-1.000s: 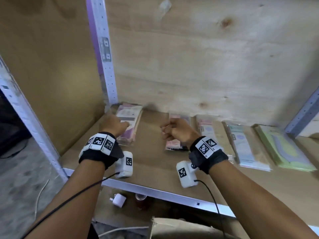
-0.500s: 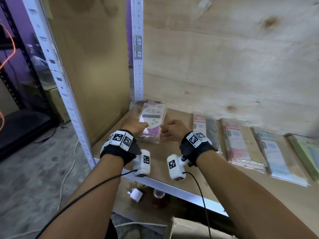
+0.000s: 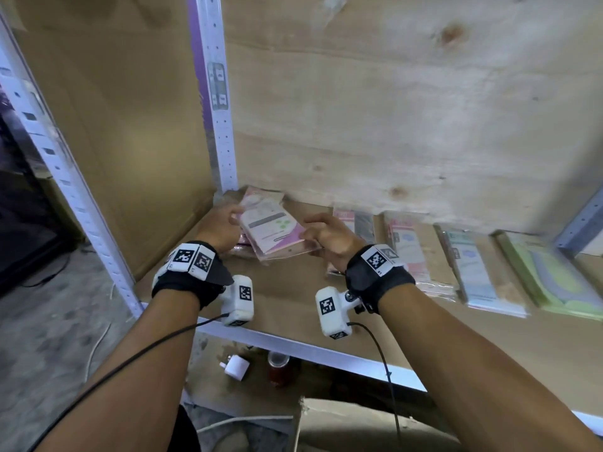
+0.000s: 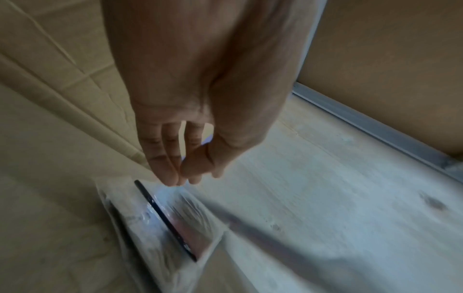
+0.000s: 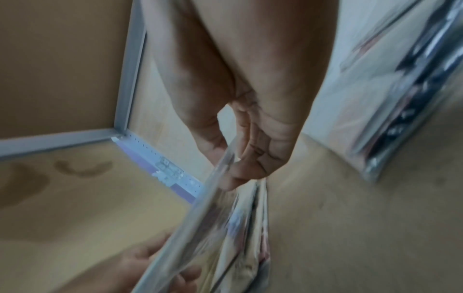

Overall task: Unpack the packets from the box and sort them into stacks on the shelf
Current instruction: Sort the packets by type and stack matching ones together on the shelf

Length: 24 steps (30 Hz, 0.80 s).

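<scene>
A pink-and-white packet (image 3: 272, 228) in a clear sleeve lies tilted on a small stack at the back left of the wooden shelf (image 3: 293, 298). My right hand (image 3: 313, 230) pinches its right edge; the right wrist view shows thumb and fingers (image 5: 225, 158) closed on the clear plastic of the packet (image 5: 220, 228). My left hand (image 3: 228, 220) is at the packet's left edge. In the left wrist view its fingers (image 4: 180, 178) are straight and together, just above the packet (image 4: 160, 216), gripping nothing.
Along the shelf to the right lie a pink-and-black stack (image 3: 355, 220), a pink stack (image 3: 411, 252), a blue-white stack (image 3: 479, 272) and a green stack (image 3: 548, 275). A white steel post (image 3: 215, 93) stands behind the left corner. The cardboard box (image 3: 359, 425) is below the shelf edge.
My right hand has moved left from the second stack to the pink packet and taken its right edge. The packet now sits skewed and raised. My left hand stays at its left side.
</scene>
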### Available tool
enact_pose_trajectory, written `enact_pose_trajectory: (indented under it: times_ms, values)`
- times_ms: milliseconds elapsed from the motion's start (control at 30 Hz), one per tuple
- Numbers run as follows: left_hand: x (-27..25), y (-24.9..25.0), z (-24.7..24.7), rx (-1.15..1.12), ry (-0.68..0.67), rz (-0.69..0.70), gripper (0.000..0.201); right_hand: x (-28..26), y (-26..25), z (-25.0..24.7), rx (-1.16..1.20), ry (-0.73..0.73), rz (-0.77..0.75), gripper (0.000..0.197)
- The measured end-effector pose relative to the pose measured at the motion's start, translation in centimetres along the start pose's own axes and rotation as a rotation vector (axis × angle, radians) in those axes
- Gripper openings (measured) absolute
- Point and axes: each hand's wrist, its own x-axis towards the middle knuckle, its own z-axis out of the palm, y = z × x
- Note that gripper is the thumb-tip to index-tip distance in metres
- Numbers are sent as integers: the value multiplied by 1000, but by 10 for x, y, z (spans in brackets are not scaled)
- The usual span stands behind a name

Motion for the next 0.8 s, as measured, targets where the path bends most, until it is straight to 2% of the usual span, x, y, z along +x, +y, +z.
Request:
enact_pose_trajectory:
  times_ms: [100, 167, 300, 400, 467, 567, 633, 733, 767, 800]
  values:
    - [-12, 17, 7, 246, -80, 206, 65, -18, -13, -25, 144, -21, -31, 39]
    - [-20, 32, 16, 322, -51, 276, 62, -30, -25, -42, 208, -36, -43, 30]
    - [-31, 70, 34, 295, 80, 461, 34, -60, -44, -79, 319, -61, -60, 21]
    - [-38, 99, 52, 218, 121, 567, 20, -79, -54, -107, 369, -29, -79, 17]
    - [-45, 115, 66, 117, 130, 616, 24, -90, -58, -130, 423, 10, -97, 17]
    - [-59, 137, 86, -25, 141, 681, 27, -104, -60, -164, 505, 28, -141, 37]
    - [-67, 150, 101, -168, 38, 686, 25, -112, -56, -184, 525, 49, -165, 44]
    - [-78, 164, 126, -437, -223, 609, 14, -122, -37, -205, 375, 142, -181, 33]
    - [-81, 166, 136, -478, -272, 577, 17, -125, -28, -210, 264, 173, -188, 28]
    - [-83, 168, 145, -497, -302, 533, 30, -128, -18, -213, 147, 193, -195, 23]
